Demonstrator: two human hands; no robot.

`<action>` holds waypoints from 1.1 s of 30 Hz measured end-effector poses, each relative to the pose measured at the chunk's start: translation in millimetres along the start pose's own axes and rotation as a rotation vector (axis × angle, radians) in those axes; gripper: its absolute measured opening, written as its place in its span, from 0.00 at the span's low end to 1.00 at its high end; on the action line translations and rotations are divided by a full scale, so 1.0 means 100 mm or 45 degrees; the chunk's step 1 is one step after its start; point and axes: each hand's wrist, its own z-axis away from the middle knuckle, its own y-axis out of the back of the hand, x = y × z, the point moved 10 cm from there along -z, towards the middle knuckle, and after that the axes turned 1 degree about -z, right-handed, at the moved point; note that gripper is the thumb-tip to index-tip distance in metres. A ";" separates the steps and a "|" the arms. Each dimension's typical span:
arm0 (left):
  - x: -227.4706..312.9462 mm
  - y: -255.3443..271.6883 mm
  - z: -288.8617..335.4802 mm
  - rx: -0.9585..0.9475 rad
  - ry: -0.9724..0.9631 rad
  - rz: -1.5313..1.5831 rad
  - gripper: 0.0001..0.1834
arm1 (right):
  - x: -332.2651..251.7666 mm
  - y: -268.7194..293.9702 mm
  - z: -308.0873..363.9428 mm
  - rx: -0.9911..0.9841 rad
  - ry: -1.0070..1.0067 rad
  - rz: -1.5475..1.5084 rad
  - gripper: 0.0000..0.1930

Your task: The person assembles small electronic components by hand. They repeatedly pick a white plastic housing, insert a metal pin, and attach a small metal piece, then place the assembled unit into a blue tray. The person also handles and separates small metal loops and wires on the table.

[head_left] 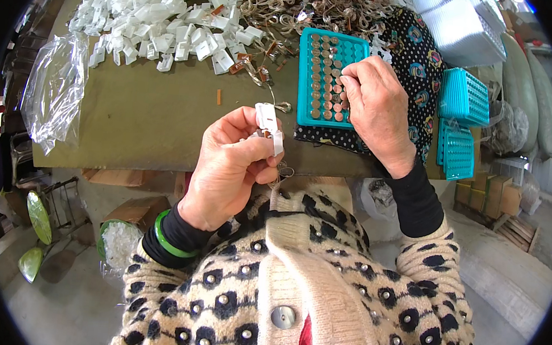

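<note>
My left hand (231, 159) is closed round a small white plastic case (268, 119), held upright between thumb and fingers near the table's front edge. A thin wire (280, 171) hangs out below that hand. Over a teal tray (304, 77), my right hand (378, 106) has its thumb and fingertips pinched together above the cells. Whatever lies between those fingertips is hidden. Small round copper-coloured discs (316, 104) fill the tray's left columns, while cells at its upper right hold none. The tray rests partly on a black dotted cloth (399, 43).
A large heap of white plastic cases (165, 14) covers the far left of the table (145, 110). Beside it lies a tangle of wires with metal strips (302, 6). Clear plastic film (55, 90) lies left. Teal trays (465, 96) are stacked right, below white trays (459, 28).
</note>
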 end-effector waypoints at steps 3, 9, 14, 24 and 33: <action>0.01 -0.05 -0.04 -0.042 -0.012 -0.031 0.07 | 0.04 0.01 -0.02 -0.069 -0.004 -0.090 0.03; 0.06 -0.07 -0.10 0.019 -0.083 -0.076 0.07 | -0.04 0.04 0.00 -0.097 0.111 -0.073 0.03; 0.01 -0.04 -0.15 0.005 -0.042 -0.038 0.07 | -0.06 0.01 0.00 -0.127 0.135 -0.073 0.03; 0.01 0.03 -0.12 0.000 -0.060 -0.037 0.10 | 0.10 0.18 -0.02 -0.159 -0.193 -0.380 0.02; 0.07 -0.02 -0.12 -0.113 -0.103 0.002 0.15 | 0.00 0.15 0.06 -0.208 -0.056 -0.226 0.06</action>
